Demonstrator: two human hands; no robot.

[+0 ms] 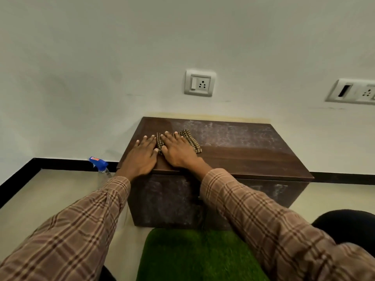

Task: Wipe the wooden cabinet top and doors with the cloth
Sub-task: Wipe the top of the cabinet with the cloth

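Observation:
A low dark wooden cabinet stands against the wall, its top (243, 151) dusty and streaked toward the back right. A folded brown checked cloth (191, 139) lies on the left part of the top. My right hand (178, 153) lies flat on the cloth, fingers spread, pressing it onto the wood. My left hand (140, 159) rests flat on the bare top just left of the cloth, fingertips at its edge, holding nothing. The cabinet's front doors (166, 199) look smudged with whitish marks.
A spray bottle with a blue trigger head (100, 164) stands on the floor left of the cabinet. A green grass-like mat (194, 256) lies in front. Wall sockets (199, 83) (353, 91) sit above the cabinet. My dark-clothed knee (349, 226) is at the right.

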